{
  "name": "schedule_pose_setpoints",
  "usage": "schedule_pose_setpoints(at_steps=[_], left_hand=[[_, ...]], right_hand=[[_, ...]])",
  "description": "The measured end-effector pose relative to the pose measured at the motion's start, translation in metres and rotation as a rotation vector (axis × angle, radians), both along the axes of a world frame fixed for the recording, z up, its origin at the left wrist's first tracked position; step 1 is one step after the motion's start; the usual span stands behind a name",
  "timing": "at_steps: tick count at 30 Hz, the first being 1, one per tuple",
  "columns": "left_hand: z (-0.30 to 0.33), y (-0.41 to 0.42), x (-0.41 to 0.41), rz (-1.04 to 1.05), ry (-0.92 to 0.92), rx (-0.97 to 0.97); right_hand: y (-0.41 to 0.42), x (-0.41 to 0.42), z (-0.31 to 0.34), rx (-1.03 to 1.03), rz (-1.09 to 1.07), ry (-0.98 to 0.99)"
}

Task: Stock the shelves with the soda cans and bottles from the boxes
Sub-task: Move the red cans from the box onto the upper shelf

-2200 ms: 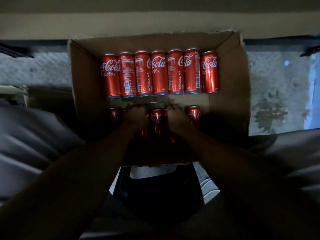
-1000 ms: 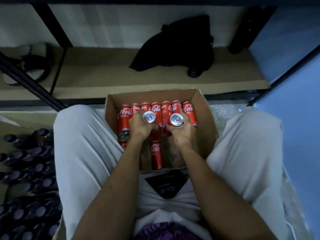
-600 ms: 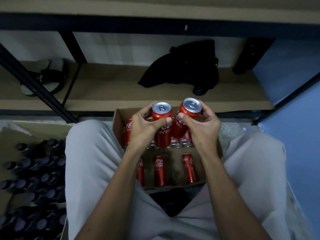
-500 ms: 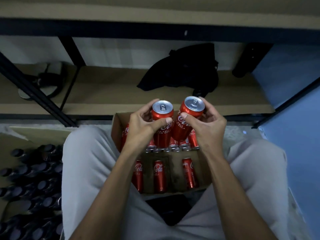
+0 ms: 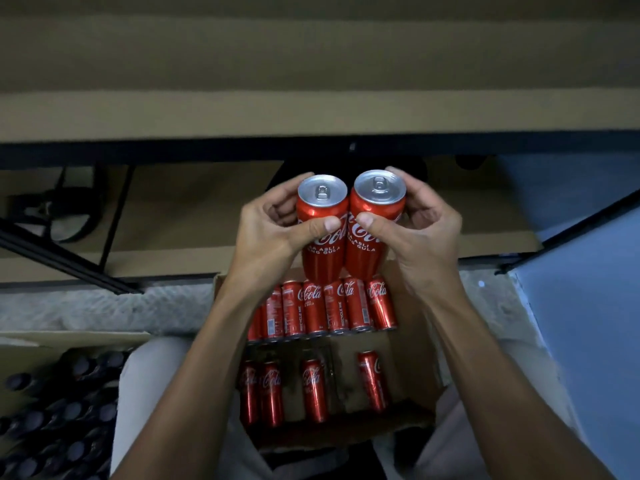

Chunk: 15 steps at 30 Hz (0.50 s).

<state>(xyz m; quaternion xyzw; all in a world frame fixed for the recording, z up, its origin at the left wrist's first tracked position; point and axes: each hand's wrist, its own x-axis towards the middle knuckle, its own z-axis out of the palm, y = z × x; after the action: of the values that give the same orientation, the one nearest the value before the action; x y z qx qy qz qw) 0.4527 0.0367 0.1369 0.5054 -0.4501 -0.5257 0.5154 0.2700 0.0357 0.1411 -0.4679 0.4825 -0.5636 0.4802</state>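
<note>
**Two cans up, one per hand, over the open box**

Left hand [image 5: 273, 233] wrapped round left can [image 5: 322, 233]: thumb across the front over the logo, fingers curled behind. Right hand [image 5: 415, 237] wrapped round right can [image 5: 372, 226] the same way, thumb on the front, fingertips over the far rim. Both cans upright, silver tops and pull tabs facing the camera, sides touching. Thumbs nearly meeting at centre.

Pair held at frame centre, above the far edge of the cardboard box [image 5: 412, 344], just below the dark front edge of the upper shelf [image 5: 311, 98] at 12 o'clock.

Inside the box at 6 o'clock: a packed row of cans [image 5: 325, 311] lying flat along the far side, ends toward the camera; nearer, a looser row of lying cans [image 5: 313, 389], three grouped toward 7 o'clock, one apart toward 5 o'clock [image 5: 372, 384]. Box sitting between the person's knees, light trousers either side.

Lower shelf board [image 5: 180, 216] at 9–10 o'clock behind the hands, dark strap-like object on it, too blurred to identify. Dark bottle caps [image 5: 65, 420] in a second box at 8 o'clock. Blue panel [image 5: 585, 323] at 3–4 o'clock.
</note>
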Motion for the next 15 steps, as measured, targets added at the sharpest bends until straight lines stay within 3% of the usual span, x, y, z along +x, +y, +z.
schedule_pose_setpoints(at_steps=[15], left_hand=[[0.256, -0.009, -0.013, 0.056, 0.006, 0.046]], right_hand=[[-0.015, -0.009, 0.249, 0.031, 0.075, -0.058]])
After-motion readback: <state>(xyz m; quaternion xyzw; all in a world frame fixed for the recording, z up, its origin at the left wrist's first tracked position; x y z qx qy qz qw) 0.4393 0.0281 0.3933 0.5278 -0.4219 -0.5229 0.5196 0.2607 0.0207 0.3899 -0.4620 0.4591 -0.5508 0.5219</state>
